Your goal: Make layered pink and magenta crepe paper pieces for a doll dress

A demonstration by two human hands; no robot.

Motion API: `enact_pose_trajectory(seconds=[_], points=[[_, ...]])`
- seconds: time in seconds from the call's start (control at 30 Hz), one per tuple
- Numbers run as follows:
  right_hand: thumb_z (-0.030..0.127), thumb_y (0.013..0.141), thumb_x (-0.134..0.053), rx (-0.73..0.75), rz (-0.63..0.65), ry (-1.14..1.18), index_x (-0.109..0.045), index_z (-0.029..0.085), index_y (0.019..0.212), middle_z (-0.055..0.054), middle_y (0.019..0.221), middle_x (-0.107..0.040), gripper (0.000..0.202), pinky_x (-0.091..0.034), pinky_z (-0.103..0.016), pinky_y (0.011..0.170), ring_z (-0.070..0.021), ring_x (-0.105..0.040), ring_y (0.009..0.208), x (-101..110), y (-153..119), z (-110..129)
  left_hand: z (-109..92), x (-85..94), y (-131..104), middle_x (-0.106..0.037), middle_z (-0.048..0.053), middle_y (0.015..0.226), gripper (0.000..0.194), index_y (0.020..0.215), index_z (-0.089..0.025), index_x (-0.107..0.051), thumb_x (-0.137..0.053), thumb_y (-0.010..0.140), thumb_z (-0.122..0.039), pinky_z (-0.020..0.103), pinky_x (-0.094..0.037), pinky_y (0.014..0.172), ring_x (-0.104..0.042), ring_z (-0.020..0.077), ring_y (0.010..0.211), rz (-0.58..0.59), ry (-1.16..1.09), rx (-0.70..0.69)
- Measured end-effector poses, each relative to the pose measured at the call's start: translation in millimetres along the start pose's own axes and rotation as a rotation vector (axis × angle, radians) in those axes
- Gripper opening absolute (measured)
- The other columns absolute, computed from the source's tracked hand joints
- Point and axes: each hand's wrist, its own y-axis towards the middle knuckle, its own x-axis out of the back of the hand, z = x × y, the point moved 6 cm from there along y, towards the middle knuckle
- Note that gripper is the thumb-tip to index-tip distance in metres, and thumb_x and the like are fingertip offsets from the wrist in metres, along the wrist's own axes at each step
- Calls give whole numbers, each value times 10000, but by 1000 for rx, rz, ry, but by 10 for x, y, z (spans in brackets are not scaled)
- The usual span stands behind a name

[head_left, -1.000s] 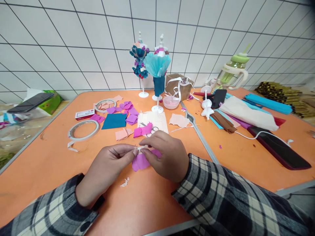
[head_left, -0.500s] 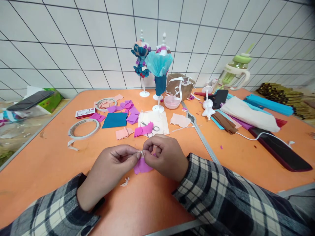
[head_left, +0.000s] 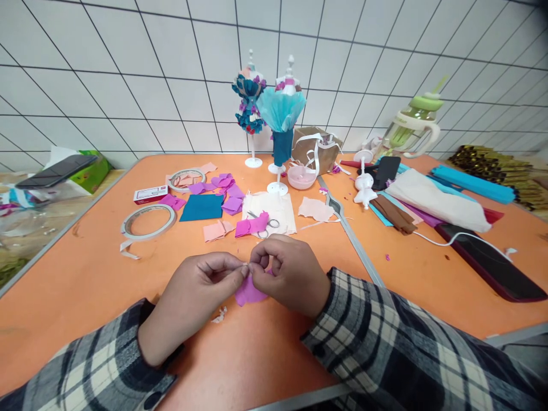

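My left hand (head_left: 208,288) and my right hand (head_left: 293,277) meet low in the middle of the head view, thumb and forefinger pinched on each. Their fingertips touch around something tiny and whitish that I cannot make out. A piece of purple crepe paper (head_left: 250,292) shows just below and behind the fingertips, partly hidden by my right hand. Beyond the hands, a folded magenta paper strip (head_left: 252,226) lies across small scissors (head_left: 273,223) on cream paper (head_left: 286,208). A crumpled white scrap (head_left: 220,315) lies nearer me.
Rolls of tape (head_left: 128,228) and a blue paper square (head_left: 201,207) lie left. Small dress forms stand at the back, one in turquoise paper (head_left: 281,108), near a pink bowl (head_left: 301,178). Right are crepe rolls (head_left: 436,197), a dark phone-like slab (head_left: 492,265) and a bottle (head_left: 411,128).
The view has shifted slightly, so everything sits a little differently in it. My fingertips have drawn closer, and the whitish bit between them shows less.
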Motion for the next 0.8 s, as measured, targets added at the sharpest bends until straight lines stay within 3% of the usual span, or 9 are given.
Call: enact_pose_trajectory(seconds=[0.53,0.67,0.8], points=[[202,720,-634,-252,31,231,-618,184,707,67,569,-498,28,-379,-206,574,-87,-457,555,-59,-11,-167,81,-11,36,-760,20,718,240,744,-196,-772,-718,758,-429,235,-511,636,-658,173,668,35,-106,30],[190,726,-628,-256,33,174,-611,185,710,58,601,-527,24,-382,-211,598,-93,-475,583,-50,17,-217,100,7,58,-751,18,732,250,721,-198,-751,-722,744,-445,246,-505,661,-648,181,693,21,-120,54],[184,750,-635,-253,108,-44,-630,189,738,39,677,-588,14,-388,-217,636,-105,-517,645,-74,71,-322,210,52,80,-725,23,733,306,736,-187,-757,-737,715,-491,254,-472,651,-608,182,692,50,-103,123]])
